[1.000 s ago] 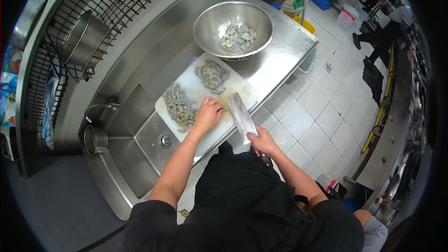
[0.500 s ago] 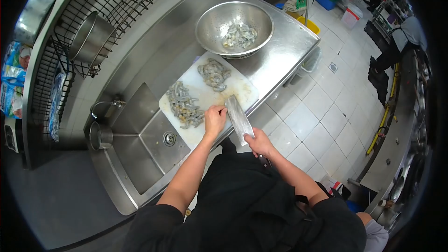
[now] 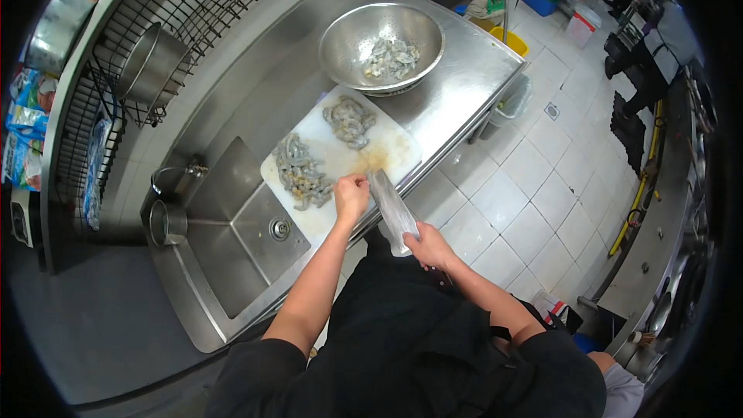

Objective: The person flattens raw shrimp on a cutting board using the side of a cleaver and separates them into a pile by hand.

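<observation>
My right hand (image 3: 429, 247) is wrapped round the handle of a broad cleaver (image 3: 393, 210), whose far end lies over the front edge of a white cutting board (image 3: 321, 131). Just left of the blade tip, my left hand (image 3: 351, 196) is closed in a pinch; what its fingers hold is too small to make out. Two heaps of grey shrimp rest on the board: a left heap (image 3: 298, 172) near my left hand and a back heap (image 3: 350, 121). Behind the board, a steel colander (image 3: 337, 50) holds more shrimp (image 3: 392, 59).
A steel sink (image 3: 224, 263) lies at the left, with a small pot (image 3: 168, 223) at its far corner. Wire shelving (image 3: 205, 0) holds a metal pot (image 3: 151, 62). A person in dark trousers (image 3: 646, 70) stands at the upper right.
My left hand has moved from over the board to its front edge, beside the blade. The cleaver has come slightly closer to my body. The person at the upper right has shifted.
</observation>
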The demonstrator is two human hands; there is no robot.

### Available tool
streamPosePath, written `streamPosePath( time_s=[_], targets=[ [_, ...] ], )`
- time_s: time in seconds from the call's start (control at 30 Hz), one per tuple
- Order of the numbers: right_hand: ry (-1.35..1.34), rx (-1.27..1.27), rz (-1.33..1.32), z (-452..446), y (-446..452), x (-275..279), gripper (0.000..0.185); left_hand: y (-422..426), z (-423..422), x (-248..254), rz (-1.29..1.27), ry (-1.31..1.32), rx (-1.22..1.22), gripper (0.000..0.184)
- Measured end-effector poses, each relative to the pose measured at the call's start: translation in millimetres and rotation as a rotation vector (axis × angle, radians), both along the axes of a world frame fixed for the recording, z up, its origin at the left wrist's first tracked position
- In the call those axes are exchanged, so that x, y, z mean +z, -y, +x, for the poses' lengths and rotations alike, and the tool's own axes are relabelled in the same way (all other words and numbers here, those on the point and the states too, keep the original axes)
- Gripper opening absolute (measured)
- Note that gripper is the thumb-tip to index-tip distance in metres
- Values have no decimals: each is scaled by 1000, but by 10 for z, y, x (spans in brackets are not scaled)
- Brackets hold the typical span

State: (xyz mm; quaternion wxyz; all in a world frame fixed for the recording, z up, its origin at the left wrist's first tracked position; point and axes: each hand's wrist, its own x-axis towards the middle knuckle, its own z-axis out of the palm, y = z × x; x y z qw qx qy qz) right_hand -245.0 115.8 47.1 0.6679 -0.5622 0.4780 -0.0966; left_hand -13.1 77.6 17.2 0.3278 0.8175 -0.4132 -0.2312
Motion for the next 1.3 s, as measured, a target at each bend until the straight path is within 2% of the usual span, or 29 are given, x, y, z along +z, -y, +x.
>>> streamPosePath(
  time_s=[0.1, 0.2, 0.23, 0.3, 0.37, 0.47, 0.53, 0.6, 0.67, 0.73, 0.77, 0.83, 0.87, 0.97, 1.03, 1.07, 1.13, 1.2, 1.23, 1.3],
  targets=[
    [-51, 87, -4, -119, 55, 65, 32, 50, 100, -9, 54, 87, -57, 20],
    [-62, 207, 101, -293, 126, 210, 33, 133, 36, 43, 58, 125, -35, 24],
    [-58, 204, 98, -321, 132, 192, 33, 184, 4, 63, 55, 128, -37, 24],
    [-103, 134, 116, -361, 102, 161, 34, 281, -37, 65, 152, 317, -153, 26],
    [-110, 100, 120, -369, 110, 187, 34, 390, -3, 54, 180, 298, -133, 28],
    [-127, 49, 115, -328, 151, 276, 34, 623, 221, -93, 66, 206, -127, 26],
    [-140, 29, 112, -280, 183, 294, 33, 845, 481, -34, -212, -153, -16, 19],
    [-118, 21, 97, -227, 207, 302, 33, 1000, 756, 134, -354, -276, -86, 18],
    [-132, 21, 94, -164, 212, 180, 33, 1115, 1218, 149, -223, 89, -104, 21],
    [-144, 18, 87, -98, 236, 121, 33, 1014, 1290, 553, -56, 411, 48, 24],
    [-129, 18, 72, -63, 239, 118, 33, 977, 1377, 556, -56, 408, 45, 24],
    [-118, 14, 57, 7, 258, 114, 34, 927, 1536, 512, 413, 551, 54, 25],
    [-115, 13, 50, 42, 267, 113, 33, 912, 1594, 457, 413, 547, 50, 25],
    [-118, -15, 48, 122, 288, 154, 33, 885, 1658, 224, 344, 603, -92, 24],
    [-122, -34, 50, 159, 302, 193, 34, 842, 1625, 169, 145, 538, -321, 16],
    [-103, -61, 53, 174, 317, 212, 34, 795, 1561, 125, 145, 536, -321, 16],
    [-85, -91, 62, 198, 334, 212, 34, 598, 1260, 50, -81, 450, -453, 12],
    [-70, -120, 79, 209, 358, 139, 33, 400, 936, 73, -72, 256, -489, 16],
    [-74, -123, 84, 214, 364, 62, 33, 303, 784, 74, -68, 252, -492, 16],
    [8, -132, 139, 232, 386, -49, 31, 147, 548, 65, -214, 179, -560, 19]
  ],
)
